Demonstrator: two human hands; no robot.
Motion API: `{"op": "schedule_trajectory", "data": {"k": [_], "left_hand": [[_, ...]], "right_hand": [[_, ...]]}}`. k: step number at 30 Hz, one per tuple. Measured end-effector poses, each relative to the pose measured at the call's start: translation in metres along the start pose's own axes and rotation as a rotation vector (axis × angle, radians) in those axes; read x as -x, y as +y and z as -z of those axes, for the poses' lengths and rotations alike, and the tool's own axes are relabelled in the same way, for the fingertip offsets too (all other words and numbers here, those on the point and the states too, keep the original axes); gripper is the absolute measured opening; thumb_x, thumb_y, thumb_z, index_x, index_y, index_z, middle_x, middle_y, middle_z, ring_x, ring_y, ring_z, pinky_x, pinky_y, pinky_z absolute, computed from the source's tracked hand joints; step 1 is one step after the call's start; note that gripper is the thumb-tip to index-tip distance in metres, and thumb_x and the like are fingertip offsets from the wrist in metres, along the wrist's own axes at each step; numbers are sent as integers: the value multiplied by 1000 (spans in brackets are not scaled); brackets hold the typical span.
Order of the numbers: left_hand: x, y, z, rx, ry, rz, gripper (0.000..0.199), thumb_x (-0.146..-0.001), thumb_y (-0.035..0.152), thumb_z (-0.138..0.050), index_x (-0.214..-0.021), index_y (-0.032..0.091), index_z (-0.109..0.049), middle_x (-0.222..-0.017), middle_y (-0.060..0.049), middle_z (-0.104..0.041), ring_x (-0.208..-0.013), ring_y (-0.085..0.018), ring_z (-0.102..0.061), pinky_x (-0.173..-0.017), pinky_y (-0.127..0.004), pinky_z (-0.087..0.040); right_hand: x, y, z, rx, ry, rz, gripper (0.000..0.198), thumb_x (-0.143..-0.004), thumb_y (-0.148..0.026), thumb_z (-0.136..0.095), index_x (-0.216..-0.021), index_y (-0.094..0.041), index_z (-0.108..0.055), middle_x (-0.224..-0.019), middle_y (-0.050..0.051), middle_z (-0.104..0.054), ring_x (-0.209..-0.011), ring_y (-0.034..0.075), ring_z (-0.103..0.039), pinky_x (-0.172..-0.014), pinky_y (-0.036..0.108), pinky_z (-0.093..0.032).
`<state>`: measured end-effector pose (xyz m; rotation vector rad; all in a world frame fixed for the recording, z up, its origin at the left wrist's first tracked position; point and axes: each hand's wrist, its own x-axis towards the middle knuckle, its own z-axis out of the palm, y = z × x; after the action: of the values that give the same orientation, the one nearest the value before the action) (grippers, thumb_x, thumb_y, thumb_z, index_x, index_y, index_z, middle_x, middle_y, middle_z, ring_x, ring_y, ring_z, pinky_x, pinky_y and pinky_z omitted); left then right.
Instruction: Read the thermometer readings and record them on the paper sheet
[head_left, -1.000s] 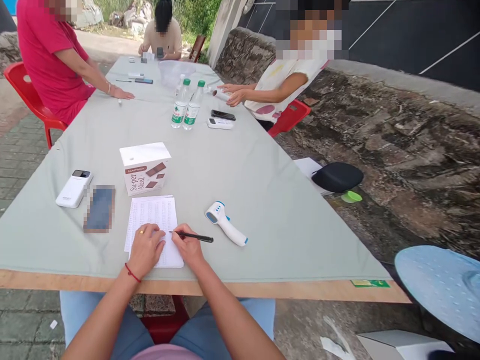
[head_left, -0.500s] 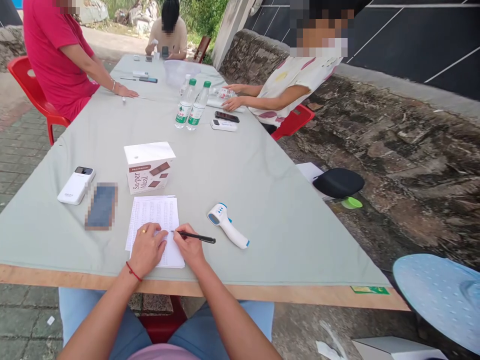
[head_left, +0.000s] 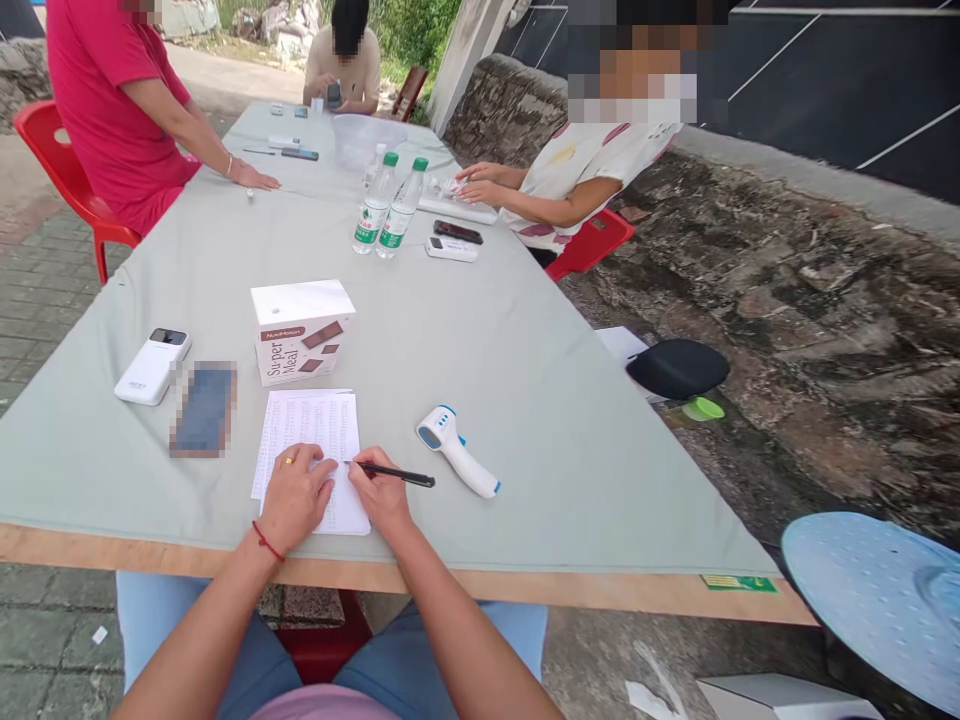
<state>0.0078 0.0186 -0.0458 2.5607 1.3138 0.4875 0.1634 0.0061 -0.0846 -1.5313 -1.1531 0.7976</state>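
Writing posture at the near edge of a cloth-covered counter (head_left: 600, 480). The right hand (head_left: 381, 497) holds a black pen (head_left: 401, 474), its fingers closed about the barrel close to the tip, which points left over the printed sheets (head_left: 311, 415); whether the tip touches the paper cannot be told. The left hand (head_left: 298, 492) lies palm down on the sheets, fingers bent and slightly parted, gripping nothing visible. The sheets form an uneven stack near the front of the counter. Just beyond them stands a white box (head_left: 300, 340) with brown print. Right of the pen lies a white-and-blue handheld thermometer (head_left: 457, 450), its handle directed near and right. Left of the sheets lie a blurred phone (head_left: 204, 408) and, farther left, a white power bank (head_left: 154, 367). Two green-capped bottles (head_left: 386, 212) stand farther off, near a dark phone (head_left: 458, 233). Three other people are seated: one left in red (head_left: 120, 110), one at the far end (head_left: 345, 65), and one right in a patterned top (head_left: 574, 175).
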Motion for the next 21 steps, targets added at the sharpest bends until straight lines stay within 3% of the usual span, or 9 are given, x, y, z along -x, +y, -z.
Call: {"op": "schedule_trajectory", "data": {"k": [21], "left_hand": [[0,0,0,-6,0,-7,22,-88,18,-51,-107,21,-61,-109,-8,-54,-101,-25,-47,-87,-42,-43]], "right_hand": [[0,-2,2,25,-5,1,8,-69,-30,-52,-65,-23,-49,-55,-5,-48,-54,13,-44,-55,27,-38]]}}
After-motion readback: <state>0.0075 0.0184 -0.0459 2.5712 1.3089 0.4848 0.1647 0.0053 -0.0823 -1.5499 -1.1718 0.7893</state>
